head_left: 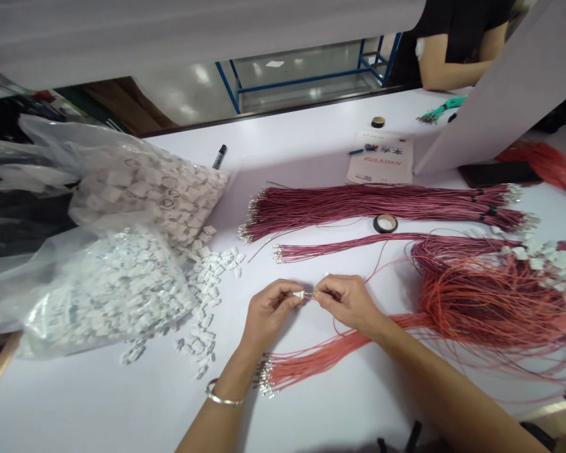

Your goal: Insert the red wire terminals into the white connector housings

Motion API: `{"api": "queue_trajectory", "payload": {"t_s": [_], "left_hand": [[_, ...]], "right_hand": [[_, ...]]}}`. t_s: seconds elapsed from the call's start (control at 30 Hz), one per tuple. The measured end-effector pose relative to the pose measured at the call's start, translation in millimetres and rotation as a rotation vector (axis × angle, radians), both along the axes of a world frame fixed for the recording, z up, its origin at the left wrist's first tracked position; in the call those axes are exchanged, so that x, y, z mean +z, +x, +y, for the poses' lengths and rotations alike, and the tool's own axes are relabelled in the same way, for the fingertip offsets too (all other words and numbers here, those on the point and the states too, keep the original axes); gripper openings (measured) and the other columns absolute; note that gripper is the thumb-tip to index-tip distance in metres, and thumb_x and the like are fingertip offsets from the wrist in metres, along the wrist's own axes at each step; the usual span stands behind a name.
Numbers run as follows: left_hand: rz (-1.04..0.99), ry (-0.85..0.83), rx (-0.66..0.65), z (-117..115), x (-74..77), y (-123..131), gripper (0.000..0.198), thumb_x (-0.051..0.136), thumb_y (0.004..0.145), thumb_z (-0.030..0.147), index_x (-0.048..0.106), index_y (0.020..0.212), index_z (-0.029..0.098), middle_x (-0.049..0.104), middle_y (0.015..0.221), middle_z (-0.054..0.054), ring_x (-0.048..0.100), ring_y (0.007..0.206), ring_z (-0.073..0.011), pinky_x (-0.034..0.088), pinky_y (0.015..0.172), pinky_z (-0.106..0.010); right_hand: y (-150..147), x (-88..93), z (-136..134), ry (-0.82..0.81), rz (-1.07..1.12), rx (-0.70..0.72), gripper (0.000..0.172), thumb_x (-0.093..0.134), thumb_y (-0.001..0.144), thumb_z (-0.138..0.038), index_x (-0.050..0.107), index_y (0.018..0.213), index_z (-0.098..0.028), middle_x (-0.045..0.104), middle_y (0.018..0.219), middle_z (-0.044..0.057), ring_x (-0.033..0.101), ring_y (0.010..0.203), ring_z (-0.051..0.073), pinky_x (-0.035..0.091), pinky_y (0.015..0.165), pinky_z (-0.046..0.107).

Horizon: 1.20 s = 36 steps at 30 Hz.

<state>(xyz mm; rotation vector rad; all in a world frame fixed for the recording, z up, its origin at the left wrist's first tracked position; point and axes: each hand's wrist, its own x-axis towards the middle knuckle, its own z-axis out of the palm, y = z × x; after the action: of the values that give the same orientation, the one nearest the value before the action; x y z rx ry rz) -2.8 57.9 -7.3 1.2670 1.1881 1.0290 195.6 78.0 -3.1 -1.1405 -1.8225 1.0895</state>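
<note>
Near the middle of the table, my left hand (270, 311) pinches a small white connector (299, 294) between thumb and fingertips. Just to its right, my right hand (349, 301) pinches a thin wire whose metal end meets the connector. Below my hands lies a bundle of orange-red wires (306, 367), its metal ends at the left. Above them is a thin bundle of dark red wires (321, 248). Loose white connectors (202, 336) are scattered left of my left hand.
Two plastic bags of white parts (108, 283) fill the left side. A thick dark red bundle (358, 204), black tape roll (385, 224), marker (219, 156) and printed packet (382, 158) lie farther back. Tangled orange wires (490, 302) are at right. A person's arm (453, 72) rests beyond.
</note>
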Motion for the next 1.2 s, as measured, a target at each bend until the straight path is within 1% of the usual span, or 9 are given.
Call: {"api": "queue_trajectory", "payload": {"t_s": [0.17,0.43,0.6,0.7,0.8,1.0,1.2], "left_hand": [[0.017,0.011,0.0,-1,1.6,1,0.01,0.07,0.084,0.025,0.071,0.09,0.016,0.072,0.082,-0.005,0.067,0.073,-0.0169,0.054,0.068,-0.029],[0.043,0.031,-0.017,-1,-0.9,0,0.009,0.069,0.085,0.024,0.071,0.09,0.017,0.071,0.083,-0.006,0.067,0.074,-0.0174,0.055,0.069,-0.03],[0.116,0.107,-0.035,-1,-0.4,1,0.008,0.066,0.087,0.022,0.072,0.09,0.018,0.072,0.085,-0.006,0.067,0.073,-0.0163,0.055,0.069,-0.029],[0.202,0.171,-0.031,-1,-0.3,1,0.008,0.066,0.087,0.022,0.073,0.087,0.019,0.073,0.087,-0.006,0.068,0.076,-0.0172,0.055,0.073,-0.029],[0.275,0.218,-0.029,-2,0.3,1,0.009,0.066,0.086,0.021,0.074,0.083,0.02,0.074,0.086,-0.006,0.069,0.08,-0.0187,0.055,0.076,-0.03],[0.342,0.247,-0.068,0,-0.2,-2,0.012,0.065,0.085,0.027,0.075,0.081,0.022,0.076,0.088,-0.006,0.071,0.078,-0.0207,0.056,0.072,-0.028],[0.426,0.237,-0.119,2,-7.4,-7,0.017,0.064,0.083,0.035,0.077,0.081,0.024,0.077,0.092,-0.006,0.073,0.085,-0.0233,0.059,0.077,-0.029]], "right_hand": [[0,-1.1,0,-0.017,-0.002,0.004,0.02,0.056,0.083,-0.021,0.063,0.065,-0.016,0.053,0.056,-0.004,0.043,0.052,0.007,0.032,0.054,0.019],[0,-3.4,0,-0.011,-0.015,-0.001,0.018,0.056,0.081,-0.019,0.062,0.064,-0.016,0.055,0.056,-0.004,0.045,0.053,0.007,0.032,0.055,0.019],[-1,-3.6,-2,-0.005,-0.027,0.007,0.015,0.055,0.077,-0.014,0.063,0.063,-0.016,0.058,0.058,-0.004,0.047,0.054,0.007,0.034,0.056,0.019],[-2,-3.0,-2,0.007,-0.044,-0.003,0.015,0.055,0.075,-0.013,0.063,0.063,-0.016,0.059,0.058,-0.003,0.048,0.054,0.007,0.034,0.057,0.018],[-6,-3.3,-4,0.019,-0.084,-0.023,0.015,0.056,0.075,-0.013,0.064,0.064,-0.017,0.061,0.059,-0.003,0.05,0.055,0.008,0.034,0.057,0.018],[-12,-9.9,-3,0.073,-0.217,-0.035,0.012,0.06,0.076,-0.015,0.067,0.068,-0.02,0.068,0.064,-0.004,0.058,0.06,0.009,0.038,0.06,0.018],[-15,-13.6,-4,0.104,-0.333,0.017,0.01,0.062,0.081,-0.02,0.072,0.077,-0.022,0.075,0.074,-0.003,0.066,0.067,0.011,0.042,0.064,0.018]]}}
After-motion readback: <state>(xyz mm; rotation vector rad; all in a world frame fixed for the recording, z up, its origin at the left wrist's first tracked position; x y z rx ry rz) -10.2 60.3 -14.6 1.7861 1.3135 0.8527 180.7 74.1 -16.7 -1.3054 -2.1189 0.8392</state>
